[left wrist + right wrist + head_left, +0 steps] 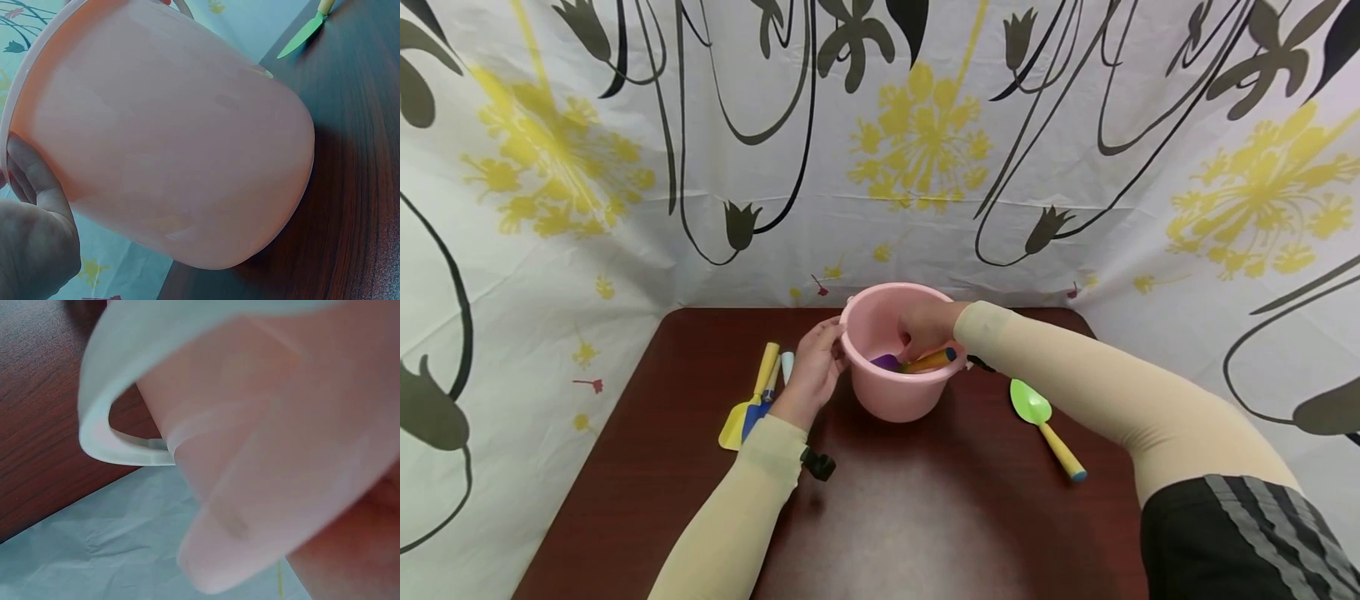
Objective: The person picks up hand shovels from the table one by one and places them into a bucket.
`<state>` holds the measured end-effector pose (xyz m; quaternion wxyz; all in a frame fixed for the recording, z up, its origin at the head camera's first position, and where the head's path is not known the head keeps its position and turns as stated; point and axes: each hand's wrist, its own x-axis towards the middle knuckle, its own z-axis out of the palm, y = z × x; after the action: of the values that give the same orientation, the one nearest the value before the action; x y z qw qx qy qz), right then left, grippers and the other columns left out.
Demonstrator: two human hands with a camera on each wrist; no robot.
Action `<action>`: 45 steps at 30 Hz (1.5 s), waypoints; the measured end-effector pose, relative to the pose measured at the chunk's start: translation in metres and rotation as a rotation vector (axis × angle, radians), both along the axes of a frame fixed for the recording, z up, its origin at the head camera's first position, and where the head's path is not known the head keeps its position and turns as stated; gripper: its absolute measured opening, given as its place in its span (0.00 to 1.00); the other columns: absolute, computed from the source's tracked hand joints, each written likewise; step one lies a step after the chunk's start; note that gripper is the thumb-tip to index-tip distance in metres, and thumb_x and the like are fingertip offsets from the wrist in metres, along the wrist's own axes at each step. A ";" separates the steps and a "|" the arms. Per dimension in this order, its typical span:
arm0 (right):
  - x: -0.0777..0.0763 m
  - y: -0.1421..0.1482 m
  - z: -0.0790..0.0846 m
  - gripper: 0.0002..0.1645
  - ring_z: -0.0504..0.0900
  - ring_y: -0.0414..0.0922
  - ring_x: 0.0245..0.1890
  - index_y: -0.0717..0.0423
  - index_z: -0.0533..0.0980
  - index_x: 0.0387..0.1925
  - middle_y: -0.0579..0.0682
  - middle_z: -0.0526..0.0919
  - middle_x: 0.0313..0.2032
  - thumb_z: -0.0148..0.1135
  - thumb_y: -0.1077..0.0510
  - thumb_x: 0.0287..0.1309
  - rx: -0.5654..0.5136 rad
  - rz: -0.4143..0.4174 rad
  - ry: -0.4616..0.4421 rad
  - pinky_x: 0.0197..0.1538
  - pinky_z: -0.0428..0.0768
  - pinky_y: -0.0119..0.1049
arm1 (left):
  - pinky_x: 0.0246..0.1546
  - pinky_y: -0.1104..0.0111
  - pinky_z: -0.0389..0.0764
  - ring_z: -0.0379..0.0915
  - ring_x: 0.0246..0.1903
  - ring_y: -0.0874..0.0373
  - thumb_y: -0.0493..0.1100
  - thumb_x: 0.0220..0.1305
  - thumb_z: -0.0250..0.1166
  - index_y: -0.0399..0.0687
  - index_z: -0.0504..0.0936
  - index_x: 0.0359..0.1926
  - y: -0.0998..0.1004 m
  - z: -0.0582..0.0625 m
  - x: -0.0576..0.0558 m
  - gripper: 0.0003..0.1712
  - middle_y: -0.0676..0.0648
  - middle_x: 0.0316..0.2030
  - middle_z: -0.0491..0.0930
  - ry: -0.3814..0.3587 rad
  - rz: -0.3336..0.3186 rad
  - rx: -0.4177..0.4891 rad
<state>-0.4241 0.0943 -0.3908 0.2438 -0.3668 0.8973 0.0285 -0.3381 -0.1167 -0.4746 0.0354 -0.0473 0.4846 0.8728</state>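
A pink bucket stands upright near the table's back edge; its outer wall fills much of the left wrist view. My left hand grips the bucket's rim at its left side, fingers below the lip. My right hand reaches over the rim into the bucket, fingers bent downward; whether they hold anything is hidden. Below it inside lie a purple piece and an orange handle with a blue end. The right wrist view shows mostly the bucket's rim and handle, close up.
Left of the bucket lie a yellow toy shovel, a blue tool and a white-ended handle, partly behind my left hand. To the right is a green toy trowel with a yellow handle. Patterned cloth hangs behind the table.
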 end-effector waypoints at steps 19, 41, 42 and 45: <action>-0.007 0.001 -0.014 0.21 0.73 0.41 0.16 0.47 0.79 0.19 0.43 0.71 0.14 0.70 0.39 0.59 0.041 0.029 0.050 0.23 0.68 0.32 | 0.42 0.69 0.81 0.68 0.60 0.38 0.48 0.71 0.64 0.46 0.79 0.59 0.000 -0.001 -0.002 0.20 0.40 0.61 0.77 0.001 0.006 0.004; -0.002 0.004 -0.002 0.25 0.66 0.43 0.17 0.55 0.74 0.20 0.43 0.61 0.15 0.74 0.42 0.57 -0.029 -0.098 -0.033 0.26 0.67 0.33 | 0.43 0.69 0.81 0.70 0.59 0.39 0.48 0.72 0.63 0.45 0.78 0.60 0.001 0.000 0.000 0.21 0.40 0.61 0.76 0.006 0.007 0.004; -0.001 0.005 0.000 0.25 0.66 0.43 0.18 0.54 0.74 0.21 0.43 0.60 0.16 0.73 0.42 0.57 -0.025 -0.084 -0.026 0.27 0.67 0.33 | 0.42 0.69 0.81 0.69 0.58 0.39 0.48 0.72 0.63 0.45 0.78 0.60 0.001 0.000 0.000 0.21 0.39 0.61 0.76 0.007 0.006 0.006; 0.001 0.007 0.008 0.25 0.63 0.43 0.19 0.55 0.76 0.27 0.43 0.59 0.17 0.73 0.39 0.57 -0.030 -0.075 -0.035 0.28 0.66 0.34 | 0.41 0.69 0.81 0.69 0.59 0.39 0.48 0.71 0.63 0.45 0.79 0.60 0.001 -0.001 0.000 0.21 0.39 0.61 0.76 0.003 0.009 0.009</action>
<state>-0.4232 0.1014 -0.3830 0.2551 -0.3370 0.9063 -0.0005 -0.3381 -0.1157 -0.4756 0.0311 -0.0479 0.4805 0.8751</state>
